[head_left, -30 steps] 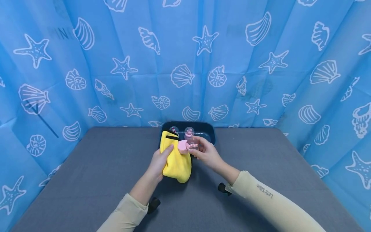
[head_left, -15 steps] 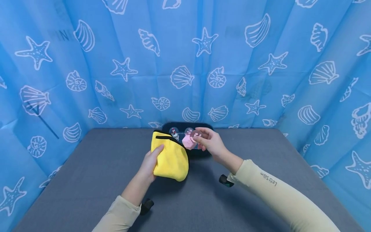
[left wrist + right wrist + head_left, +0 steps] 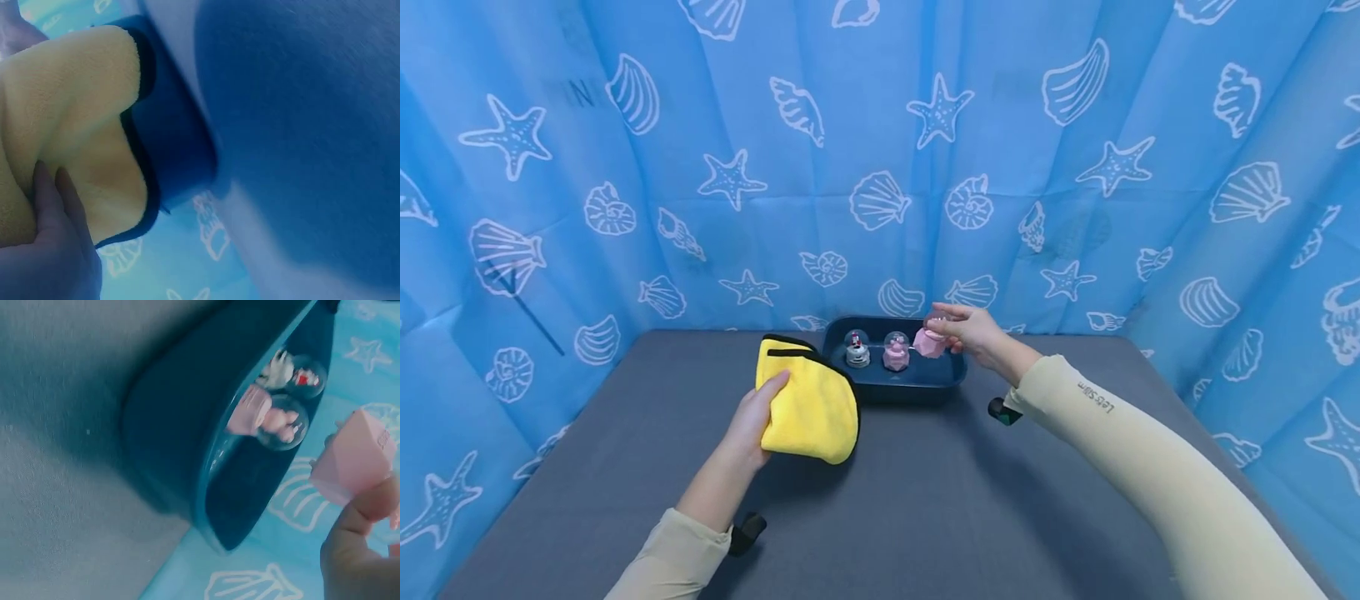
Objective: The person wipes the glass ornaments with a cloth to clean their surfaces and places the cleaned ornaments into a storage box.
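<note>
My right hand [image 3: 981, 332] pinches a small pink snow globe [image 3: 929, 342] by its clear dome, above the right end of a dark blue bin [image 3: 898, 393]. In the right wrist view, the globe's faceted pink base [image 3: 355, 456] is tilted, with the thumb against it. Inside the bin stand two more snow globes: one with a grey-white base [image 3: 857, 357] at the left, and another pink one [image 3: 896, 358] in the middle. To the left of the bin, my left hand [image 3: 754, 421] grips a folded yellow cloth [image 3: 814, 412] with black edging, thumb on top.
The bin stands at the back of a grey tabletop [image 3: 910, 500]. Behind it hangs a blue curtain [image 3: 820, 167] with white shells and starfish. In the head view, the cloth's edge overlaps the bin's left front corner.
The right hand has carried the pink snow globe away from the cloth, rightward and back over the bin. The left hand has moved left with the cloth, uncovering the globes in the bin.
</note>
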`<state>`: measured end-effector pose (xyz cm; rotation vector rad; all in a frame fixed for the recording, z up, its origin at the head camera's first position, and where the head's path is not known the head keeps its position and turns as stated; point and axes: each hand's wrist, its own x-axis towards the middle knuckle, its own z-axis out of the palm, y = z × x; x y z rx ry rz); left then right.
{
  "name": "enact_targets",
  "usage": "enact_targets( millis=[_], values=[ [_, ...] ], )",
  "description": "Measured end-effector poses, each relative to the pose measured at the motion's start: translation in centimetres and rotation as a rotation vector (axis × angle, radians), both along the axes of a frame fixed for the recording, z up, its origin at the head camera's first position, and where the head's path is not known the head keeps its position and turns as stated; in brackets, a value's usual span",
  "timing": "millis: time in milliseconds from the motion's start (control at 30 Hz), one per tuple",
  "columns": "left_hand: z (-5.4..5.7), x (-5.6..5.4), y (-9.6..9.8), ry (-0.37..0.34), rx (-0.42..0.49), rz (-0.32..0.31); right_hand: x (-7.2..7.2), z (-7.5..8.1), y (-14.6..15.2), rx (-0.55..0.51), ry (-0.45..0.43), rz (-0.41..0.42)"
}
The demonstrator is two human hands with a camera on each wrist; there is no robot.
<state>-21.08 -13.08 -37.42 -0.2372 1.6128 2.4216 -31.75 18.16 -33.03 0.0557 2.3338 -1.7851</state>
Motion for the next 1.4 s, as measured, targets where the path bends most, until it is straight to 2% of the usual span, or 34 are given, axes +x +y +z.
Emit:
enact_targets(
  millis=[167,300,533,1067,1400],
  values=[
    [0.1,0.0,-0.9,-0.008,0.037,-0.009,-1.9,-0.5,0.0,0.092,-0.053,0.022],
    [0.2,0.1,-1.3,-0.004,0.045,-0.016,-3.2,-1.0,-0.1,0.143,-0.101,-0.003],
    [0.5,0.2,-1.9,-0.025,0.031,0.031,-4.8,-2.3,-0.5,0.169,-0.15,0.009],
    [0.3,0.1,-2.2,-0.023,0.03,0.028,-6.2,-4.2,-1.5,0.343,-0.17,0.017],
    [-0.1,0.2,-2.4,-0.016,0.024,0.025,-6.8,-4.5,-1.4,0.383,-0.196,0.088]
  ],
)
